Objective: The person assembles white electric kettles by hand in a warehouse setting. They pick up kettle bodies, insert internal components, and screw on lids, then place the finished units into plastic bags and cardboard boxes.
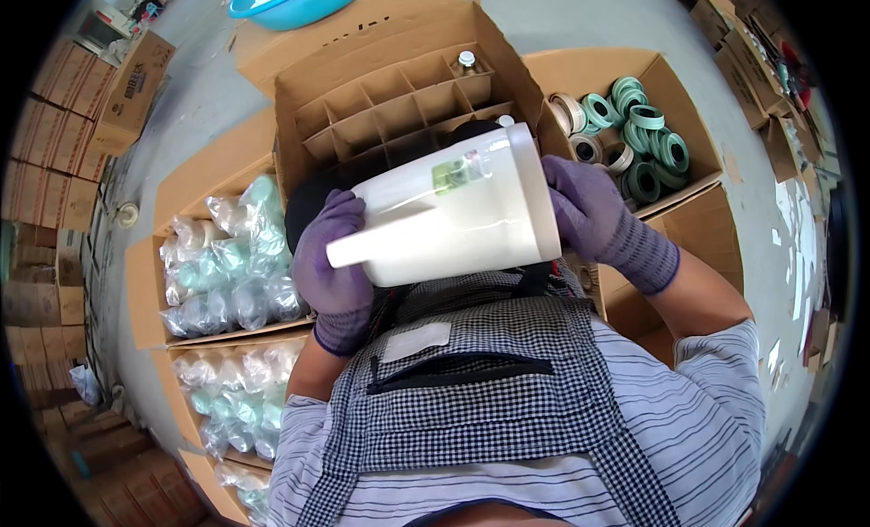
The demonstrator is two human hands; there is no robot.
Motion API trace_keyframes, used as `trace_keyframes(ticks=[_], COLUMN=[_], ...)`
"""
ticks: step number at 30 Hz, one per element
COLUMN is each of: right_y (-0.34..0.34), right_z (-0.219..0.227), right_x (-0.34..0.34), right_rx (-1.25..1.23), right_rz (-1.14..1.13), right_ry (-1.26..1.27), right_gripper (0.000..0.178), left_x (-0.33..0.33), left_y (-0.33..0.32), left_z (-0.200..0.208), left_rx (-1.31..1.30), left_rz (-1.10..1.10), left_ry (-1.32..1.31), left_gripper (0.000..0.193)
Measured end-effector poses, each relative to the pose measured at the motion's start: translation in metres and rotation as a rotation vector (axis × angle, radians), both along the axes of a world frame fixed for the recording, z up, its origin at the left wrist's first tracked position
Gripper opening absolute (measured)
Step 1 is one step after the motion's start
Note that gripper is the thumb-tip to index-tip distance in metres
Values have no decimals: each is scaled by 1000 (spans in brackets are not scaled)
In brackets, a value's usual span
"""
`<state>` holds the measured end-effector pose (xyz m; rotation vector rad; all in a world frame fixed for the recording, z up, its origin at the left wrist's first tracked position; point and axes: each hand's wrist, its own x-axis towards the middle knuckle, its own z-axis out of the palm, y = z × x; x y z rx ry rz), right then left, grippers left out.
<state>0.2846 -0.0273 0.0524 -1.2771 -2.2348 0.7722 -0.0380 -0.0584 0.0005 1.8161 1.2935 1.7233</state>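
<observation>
The grey floor [580, 15] spread out behind everything. On it stood a large divided carton [381, 60], its cardboard cells in rows. A checkered apron [489, 323] covered the person's front. To the left was an open carton [213, 163] of plastic-wrapped pieces; to the right, another open carton [684, 101]. Beyond the divided carton sat a bright blue basin [304, 12].

Next in size came the white jug [453, 221], held up in both hands in front of the apron, above the lap. It lay on its side, its broad rim to the right and its narrower base to the left. The wall was smooth and glossy, with pale streaks of light near the rim and along the upper side. A thick band ran round the mouth, and a straight white handle stuck out from the wall, its free end pointing toward the base.

The left hand [333, 251], in a purple glove, had its fingers curled against the base, beside the handle's end. The right hand [584, 210], gloved alike, had its fingers closed on the rim.

Smaller were a clear bottle [467, 65] with a white cap, the pale green rings [645, 117] heaped in the right-hand carton, and a rectangular, partly green label [459, 172] on the jug's wall, its print too small to make out.
</observation>
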Motion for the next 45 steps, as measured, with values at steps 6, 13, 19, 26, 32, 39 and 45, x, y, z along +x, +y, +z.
trace_keyframes(ticks=[6, 13, 19, 26, 32, 39, 45], right_y=[-14, 10, 115, 255, 254, 278, 288], right_z=[-81, -66, -37, -12, -12, -30, -36], right_x=[5, -60, -68, -217, -248, -266, -274], right_rx=[-210, -669, -131, -177, -891, -825, -835], right_rz=[3, 53, 29, 1082, 545, 444, 437], right_ry=[211, 56, 451, -90, -39, -143, -288], right_gripper=[35, 33, 26, 19, 38, 46, 43], left_x=[-5, -55, 14, -18, -287, -585, -616], left_y=[11, 120, 106, 96, 140, 188, 174], left_z=[28, 15, -6, -6, -76, -202, -261], left_rx=[194, 213, 369, 379, 12, -1173, -869], left_rz=[-170, -272, -523, -488, 461, 1119, 1110], left_ry=[447, 558, 469, 362, 403, 535, 193], left_gripper=[13, 12, 10, 18, 29, 45, 39])
